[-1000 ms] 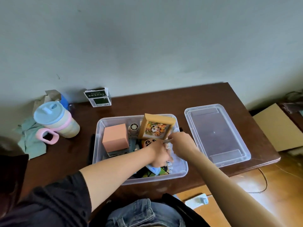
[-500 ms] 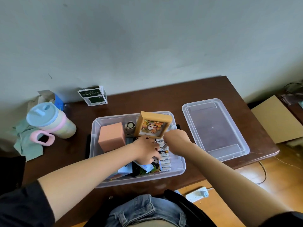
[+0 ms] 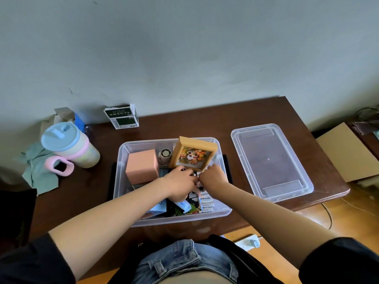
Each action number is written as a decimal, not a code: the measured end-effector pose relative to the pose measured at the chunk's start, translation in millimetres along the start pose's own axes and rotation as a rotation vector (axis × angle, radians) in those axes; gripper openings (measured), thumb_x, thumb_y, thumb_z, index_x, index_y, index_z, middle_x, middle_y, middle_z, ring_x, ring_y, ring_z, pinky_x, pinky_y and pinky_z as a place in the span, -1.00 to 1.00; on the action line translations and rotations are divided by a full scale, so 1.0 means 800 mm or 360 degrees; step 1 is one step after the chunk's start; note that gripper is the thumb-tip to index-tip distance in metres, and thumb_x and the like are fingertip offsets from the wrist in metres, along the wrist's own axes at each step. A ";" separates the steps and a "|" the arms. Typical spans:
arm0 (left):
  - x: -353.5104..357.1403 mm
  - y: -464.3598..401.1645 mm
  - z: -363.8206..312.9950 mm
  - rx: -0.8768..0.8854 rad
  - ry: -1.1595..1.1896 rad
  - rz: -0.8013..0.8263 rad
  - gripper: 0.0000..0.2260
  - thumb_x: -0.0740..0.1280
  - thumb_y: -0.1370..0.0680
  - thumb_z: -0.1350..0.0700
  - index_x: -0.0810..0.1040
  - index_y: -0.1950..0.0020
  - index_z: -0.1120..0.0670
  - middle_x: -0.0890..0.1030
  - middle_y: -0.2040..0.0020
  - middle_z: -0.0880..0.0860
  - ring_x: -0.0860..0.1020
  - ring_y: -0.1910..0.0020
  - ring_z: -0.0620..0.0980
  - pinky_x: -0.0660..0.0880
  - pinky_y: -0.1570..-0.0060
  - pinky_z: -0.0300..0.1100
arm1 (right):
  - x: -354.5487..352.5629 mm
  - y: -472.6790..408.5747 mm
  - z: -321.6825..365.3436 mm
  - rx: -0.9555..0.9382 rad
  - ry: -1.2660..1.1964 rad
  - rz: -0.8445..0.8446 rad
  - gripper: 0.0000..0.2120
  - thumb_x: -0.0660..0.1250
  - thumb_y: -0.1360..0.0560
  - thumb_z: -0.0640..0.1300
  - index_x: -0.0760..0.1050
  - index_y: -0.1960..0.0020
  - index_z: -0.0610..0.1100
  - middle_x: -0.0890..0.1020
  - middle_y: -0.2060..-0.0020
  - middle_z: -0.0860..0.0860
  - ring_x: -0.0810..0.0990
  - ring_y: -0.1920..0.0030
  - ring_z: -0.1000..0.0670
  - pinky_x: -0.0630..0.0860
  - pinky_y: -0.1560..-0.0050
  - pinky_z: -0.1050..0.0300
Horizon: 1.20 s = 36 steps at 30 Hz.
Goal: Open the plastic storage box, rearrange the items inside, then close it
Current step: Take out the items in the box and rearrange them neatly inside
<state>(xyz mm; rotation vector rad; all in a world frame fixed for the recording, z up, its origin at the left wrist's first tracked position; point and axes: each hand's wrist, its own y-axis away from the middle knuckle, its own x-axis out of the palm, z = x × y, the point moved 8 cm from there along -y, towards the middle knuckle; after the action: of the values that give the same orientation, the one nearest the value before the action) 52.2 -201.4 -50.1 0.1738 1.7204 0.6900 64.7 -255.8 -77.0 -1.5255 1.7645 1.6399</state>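
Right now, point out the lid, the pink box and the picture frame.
lid [image 3: 272, 160], head view, flat clear centre panel.
pink box [image 3: 141, 166], head view, top face.
picture frame [image 3: 192, 157], head view, panda picture.

I see a storage box [image 3: 123, 160] of clear, smooth plastic with a slight sheen, and its lid [image 3: 270, 160] beside it looks the same glossy transparent plastic. The table [image 3: 205, 124] reads as dark brown wood with a smooth, faintly polished top. Inside the box, the picture frame [image 3: 196, 145] has a matt, wood-like tan edge, and the pink block [image 3: 141, 166] is matt. To my left, the mug [image 3: 69, 146] looks like matt pastel plastic, and a soft, creased green cloth [image 3: 39, 177] lies under it. The carton [image 3: 121, 116] is printed paperboard.
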 end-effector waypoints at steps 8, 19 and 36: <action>0.000 0.005 -0.003 0.0000 -0.0028 -0.0087 -0.57 0.11 -0.60 0.13 0.33 -0.42 -0.21 0.29 -0.46 -0.09 0.23 -0.37 0.04 0.16 -0.34 -0.02 | 0.008 -0.021 -0.003 0.0056 -0.0081 0.0053 -0.84 0.25 -0.54 -0.22 0.55 -0.06 -0.10 0.59 -0.05 0.00 0.53 -0.12 -0.03 0.38 0.10 0.18; 0.005 0.007 0.002 0.0006 0.0059 -0.0126 -0.56 0.14 -0.57 0.18 0.37 -0.41 -0.19 0.34 -0.41 -0.08 0.20 -0.39 0.03 0.11 -0.39 0.01 | 0.014 -0.021 0.001 0.0116 -0.0238 0.0154 -0.81 0.19 -0.54 -0.28 0.54 -0.03 -0.11 0.62 0.03 0.01 0.60 -0.01 -0.03 0.37 0.19 0.20; 0.048 0.160 0.140 -0.0936 0.0536 -0.0807 -0.43 0.38 -0.46 -0.11 0.32 -0.44 -0.07 0.36 -0.38 0.00 0.31 -0.37 0.06 0.14 -0.41 -0.03 | -0.088 0.012 -0.011 -0.0024 -0.1865 -0.0233 -0.84 0.27 -0.57 -0.11 0.55 0.17 -0.06 0.65 0.31 0.11 0.58 0.36 0.13 0.51 0.33 0.29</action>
<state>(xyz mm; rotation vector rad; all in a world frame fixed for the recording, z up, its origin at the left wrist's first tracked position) 114.5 -39.9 -26.9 -0.7990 1.6969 0.8349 88.4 -231.4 -13.9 -0.4089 0.9408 1.8419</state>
